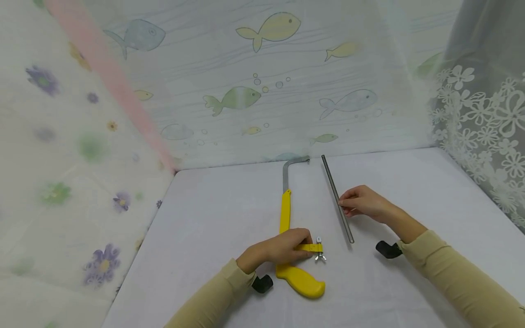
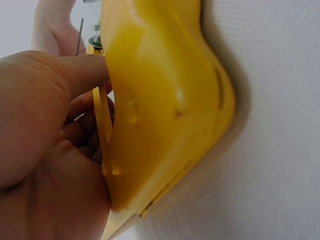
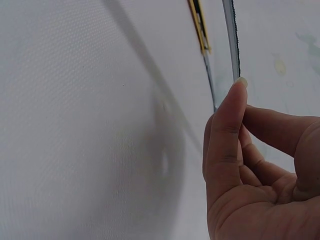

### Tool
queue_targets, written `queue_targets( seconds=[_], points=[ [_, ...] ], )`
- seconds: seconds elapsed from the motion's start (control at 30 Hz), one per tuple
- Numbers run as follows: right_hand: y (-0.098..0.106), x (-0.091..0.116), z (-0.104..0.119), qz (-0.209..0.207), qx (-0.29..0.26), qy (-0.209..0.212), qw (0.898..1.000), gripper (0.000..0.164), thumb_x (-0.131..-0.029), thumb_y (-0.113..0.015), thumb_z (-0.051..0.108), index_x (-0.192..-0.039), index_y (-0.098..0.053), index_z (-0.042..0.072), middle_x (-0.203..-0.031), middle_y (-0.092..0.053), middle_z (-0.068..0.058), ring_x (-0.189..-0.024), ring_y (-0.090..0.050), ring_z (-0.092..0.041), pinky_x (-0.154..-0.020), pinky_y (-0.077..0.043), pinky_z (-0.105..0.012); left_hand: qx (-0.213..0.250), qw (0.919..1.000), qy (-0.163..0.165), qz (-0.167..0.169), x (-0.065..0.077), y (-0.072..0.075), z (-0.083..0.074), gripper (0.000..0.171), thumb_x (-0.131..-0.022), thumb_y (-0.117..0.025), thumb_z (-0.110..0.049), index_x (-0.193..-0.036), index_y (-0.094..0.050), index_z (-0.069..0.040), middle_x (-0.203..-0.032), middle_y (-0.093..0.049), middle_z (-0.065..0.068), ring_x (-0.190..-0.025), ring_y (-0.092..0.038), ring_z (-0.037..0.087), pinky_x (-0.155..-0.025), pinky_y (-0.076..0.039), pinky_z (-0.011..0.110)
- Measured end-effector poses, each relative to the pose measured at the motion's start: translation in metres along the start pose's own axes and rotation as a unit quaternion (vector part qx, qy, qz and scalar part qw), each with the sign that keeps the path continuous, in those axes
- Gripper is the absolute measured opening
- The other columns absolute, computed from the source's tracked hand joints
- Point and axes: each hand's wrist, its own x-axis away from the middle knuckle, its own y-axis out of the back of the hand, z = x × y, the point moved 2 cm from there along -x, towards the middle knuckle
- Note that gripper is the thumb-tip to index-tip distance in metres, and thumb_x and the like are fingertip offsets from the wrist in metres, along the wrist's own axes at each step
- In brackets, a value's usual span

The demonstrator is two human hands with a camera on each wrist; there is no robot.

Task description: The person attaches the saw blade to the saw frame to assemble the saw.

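Left hand (image 1: 287,245): grasping the yellow saw frame (image 1: 285,212), fingers curled round its lower part just above the handle (image 1: 305,281). The frame lies on white cloth (image 1: 217,214), handle toward the person, metal end (image 1: 296,161) near the fish-print drape (image 1: 283,68). A wing nut (image 1: 320,258) sits on the bracket beside the fingers. Right hand (image 1: 367,204): pinching the blade (image 1: 331,177) between thumb and fingers — blade raised off the cloth, right of the frame and apart from it. Teeth visible along one edge.

The saw frame (image 1: 285,212) lies on the table (image 1: 205,237) left of the blade (image 1: 332,185), the curtain (image 1: 184,77) behind both
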Motion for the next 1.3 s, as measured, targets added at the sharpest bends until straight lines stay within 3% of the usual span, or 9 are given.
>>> queue_targets(
  seconds=[1.3],
  points=[
    [-0.010, -0.023, 0.001, 0.022, -0.018, -0.004, 1.000, 0.031, -0.105, -0.056, 0.007, -0.121, -0.055, -0.019, -0.091, -0.062, -0.009, -0.079, -0.061, -0.014, -0.075, -0.056, -0.028, -0.002, 1.0000, 0.000, 0.000, 0.000, 0.001, -0.002, 0.015, -0.102, -0.065, -0.023, -0.111, -0.059, -0.012, -0.100, -0.059, -0.008, -0.089, -0.051, 0.005, -0.083, -0.045, 0.016]
  ],
)
